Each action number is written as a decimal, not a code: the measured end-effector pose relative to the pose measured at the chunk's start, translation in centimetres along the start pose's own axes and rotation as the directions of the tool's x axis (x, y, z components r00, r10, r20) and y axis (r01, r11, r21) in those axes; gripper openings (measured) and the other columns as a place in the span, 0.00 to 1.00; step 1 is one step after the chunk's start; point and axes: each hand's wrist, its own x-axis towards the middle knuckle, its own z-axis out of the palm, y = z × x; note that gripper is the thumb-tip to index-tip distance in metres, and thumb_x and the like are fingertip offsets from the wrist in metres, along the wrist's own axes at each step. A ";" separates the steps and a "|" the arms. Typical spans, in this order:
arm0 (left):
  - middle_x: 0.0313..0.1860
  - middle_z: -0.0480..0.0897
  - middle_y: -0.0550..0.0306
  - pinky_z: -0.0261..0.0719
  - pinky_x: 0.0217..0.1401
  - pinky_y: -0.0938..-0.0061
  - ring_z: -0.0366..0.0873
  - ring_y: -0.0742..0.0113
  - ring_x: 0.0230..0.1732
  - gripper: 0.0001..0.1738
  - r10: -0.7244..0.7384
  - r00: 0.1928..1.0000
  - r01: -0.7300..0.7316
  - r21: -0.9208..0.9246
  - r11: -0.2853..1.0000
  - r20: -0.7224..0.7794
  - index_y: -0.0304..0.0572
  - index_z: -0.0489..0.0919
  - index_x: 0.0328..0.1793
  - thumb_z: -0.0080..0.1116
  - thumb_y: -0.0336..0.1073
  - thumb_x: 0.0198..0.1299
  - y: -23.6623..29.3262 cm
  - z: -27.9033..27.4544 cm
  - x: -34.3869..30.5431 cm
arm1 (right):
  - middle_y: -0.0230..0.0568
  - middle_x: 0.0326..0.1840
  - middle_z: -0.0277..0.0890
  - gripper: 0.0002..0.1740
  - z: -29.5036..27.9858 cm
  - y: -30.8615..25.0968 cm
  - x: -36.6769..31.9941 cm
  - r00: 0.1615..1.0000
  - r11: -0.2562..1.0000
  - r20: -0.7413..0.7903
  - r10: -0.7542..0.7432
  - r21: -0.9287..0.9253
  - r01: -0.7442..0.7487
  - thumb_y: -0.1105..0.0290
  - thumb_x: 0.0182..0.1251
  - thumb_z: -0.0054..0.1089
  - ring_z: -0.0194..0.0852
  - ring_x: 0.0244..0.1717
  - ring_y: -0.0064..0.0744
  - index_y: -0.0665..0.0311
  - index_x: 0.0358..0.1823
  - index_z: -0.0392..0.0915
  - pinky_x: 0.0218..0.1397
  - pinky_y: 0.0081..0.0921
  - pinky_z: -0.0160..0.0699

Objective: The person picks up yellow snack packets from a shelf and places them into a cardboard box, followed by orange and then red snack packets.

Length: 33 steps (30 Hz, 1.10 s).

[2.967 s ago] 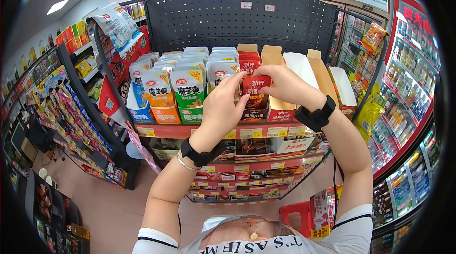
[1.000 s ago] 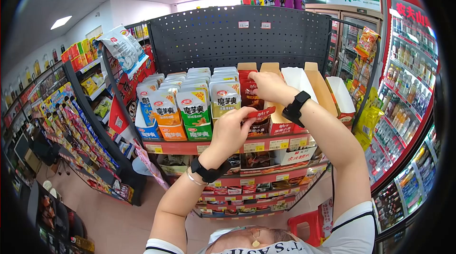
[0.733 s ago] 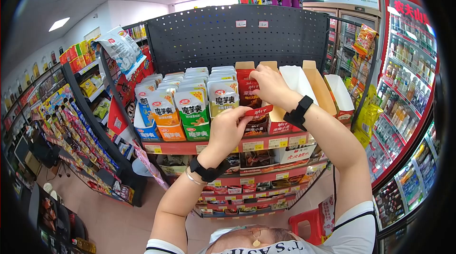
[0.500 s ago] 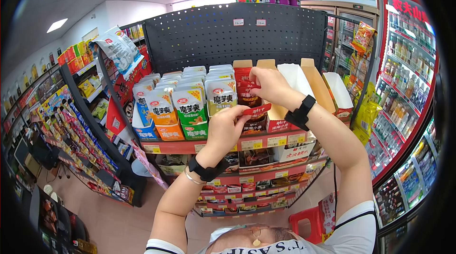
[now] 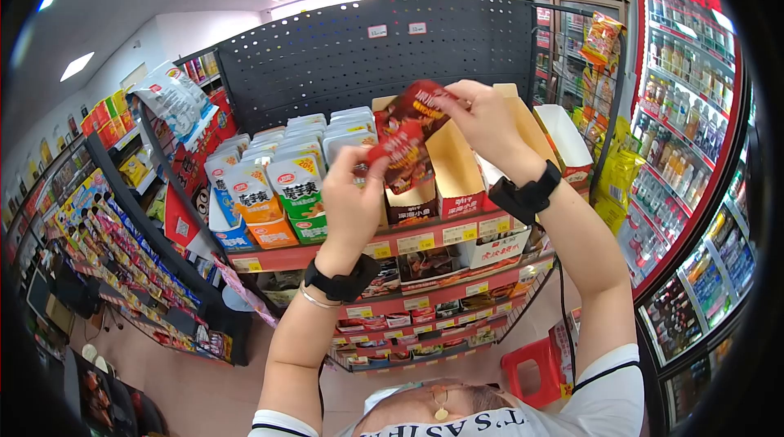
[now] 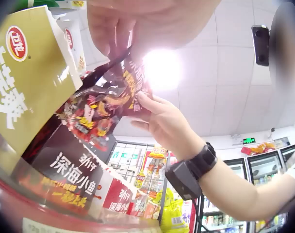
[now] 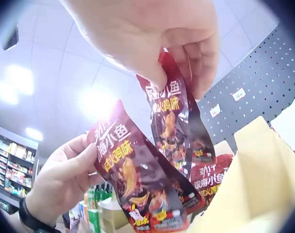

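My left hand point(image 5: 353, 196) pinches the top corner of a dark red snack packet point(image 7: 138, 177), which hangs slanted. Just beyond it, my right hand point(image 5: 488, 122) pinches a second packet point(image 7: 169, 119) of the same kind by its top end. The two packets overlap in the right wrist view, with the left hand's one in front. Both hang over a dark display box point(image 6: 65, 170) printed with white characters. More red packets point(image 7: 213, 179) show inside that box, partly hidden behind the raised ones.
Left of the dark box stand boxes of white-topped pouches in green point(image 5: 298, 188), orange point(image 5: 249, 192) and blue. Tall-backed cardboard boxes point(image 5: 457, 163) stand to the right. Behind rises a black pegboard point(image 5: 327, 61). A price-tag rail point(image 5: 416, 243) edges the shelf; a red stool point(image 5: 531, 372) is on the floor.
My right hand has lifted a packet up out of the box and moved right. My left hand has raised its packet, now spread upright beside the other. The head view has shifted slightly.
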 end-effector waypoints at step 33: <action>0.37 0.76 0.58 0.69 0.42 0.80 0.71 0.76 0.36 0.12 -0.577 0.310 0.795 0.127 0.593 0.755 0.35 0.69 0.48 0.48 0.37 0.68 -7.4 11.3 -27.9 | 0.33 0.28 0.79 0.15 -16.1 -1.2 -59.0 -0.172 0.112 -0.502 0.847 0.486 -0.867 0.63 0.67 0.53 0.74 0.30 0.18 0.70 0.36 0.79 0.34 0.21 0.72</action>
